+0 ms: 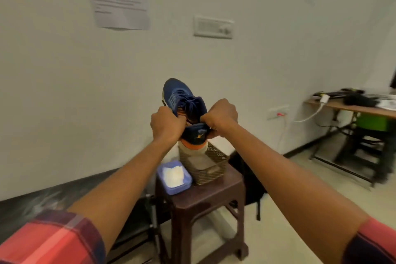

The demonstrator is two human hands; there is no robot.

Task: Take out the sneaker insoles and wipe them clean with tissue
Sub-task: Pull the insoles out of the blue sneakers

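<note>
A blue sneaker (180, 97) with an orange and white sole is held up in the air, toe pointing away from me, heel toward me. My left hand (167, 123) grips the left side of its collar. My right hand (221, 115) grips the right side of the collar near the heel tab. Both fists are closed on the shoe, above a woven basket. The insole is not visible from here. White tissue (173, 174) lies in a light blue tray (184, 186) on the stool.
A dark brown plastic stool (211, 197) stands below my hands, carrying the tray and a brown woven basket (214, 168). A white wall is straight ahead. A wooden desk (351, 108) with cables and gear stands at the right. A black bag lies behind the stool.
</note>
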